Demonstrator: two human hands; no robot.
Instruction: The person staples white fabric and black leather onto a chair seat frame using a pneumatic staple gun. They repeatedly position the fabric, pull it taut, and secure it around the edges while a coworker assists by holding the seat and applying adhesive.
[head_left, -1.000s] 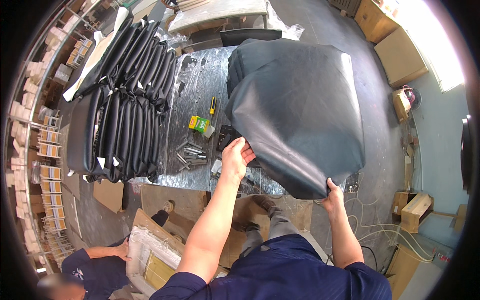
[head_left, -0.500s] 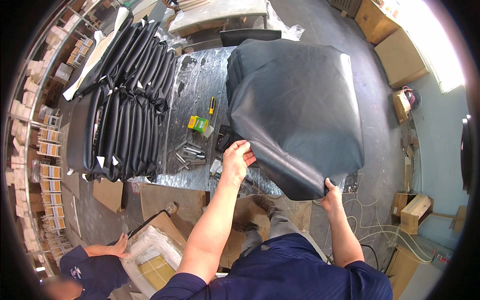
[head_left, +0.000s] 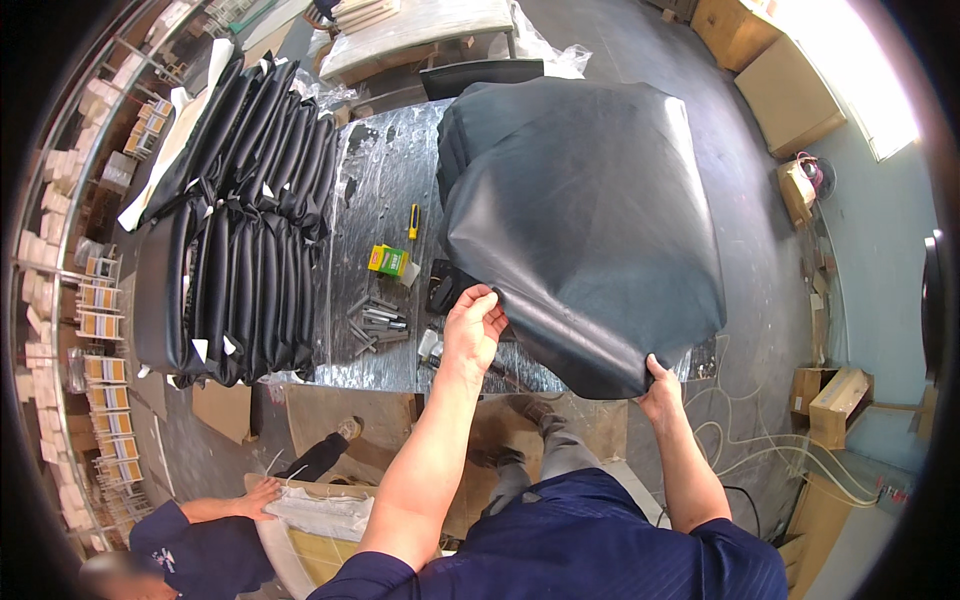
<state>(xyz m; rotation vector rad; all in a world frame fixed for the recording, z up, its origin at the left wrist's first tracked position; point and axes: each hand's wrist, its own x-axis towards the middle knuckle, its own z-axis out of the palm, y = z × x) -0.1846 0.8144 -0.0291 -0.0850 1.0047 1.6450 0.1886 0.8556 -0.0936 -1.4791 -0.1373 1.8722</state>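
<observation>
A large sheet of black leather-like upholstery [head_left: 590,210] lies over the right part of the table, its near part raised and bent. My left hand [head_left: 472,335] pinches its near left edge between thumb and fingers. At the near right corner my right hand [head_left: 660,392] grips the sheet, thumb on top and fingers hidden beneath. A dark object [head_left: 446,288] sits partly under the sheet beside my left hand. Left of that lie loose metal strips of staples [head_left: 380,325], a green and yellow box [head_left: 388,261] and a yellow utility knife [head_left: 413,221].
Stacked black upholstered pieces [head_left: 240,290] fill the table's left end. A co-worker [head_left: 205,545] at lower left handles a padded seat frame [head_left: 320,510]. Pale hoses [head_left: 760,450] trail over the floor at right, near a wooden box [head_left: 838,410]. Another table [head_left: 420,40] stands beyond.
My hands keep their hold on the upholstery with hardly any movement. My view has shifted slightly. The co-worker and the padded frame have moved at lower left.
</observation>
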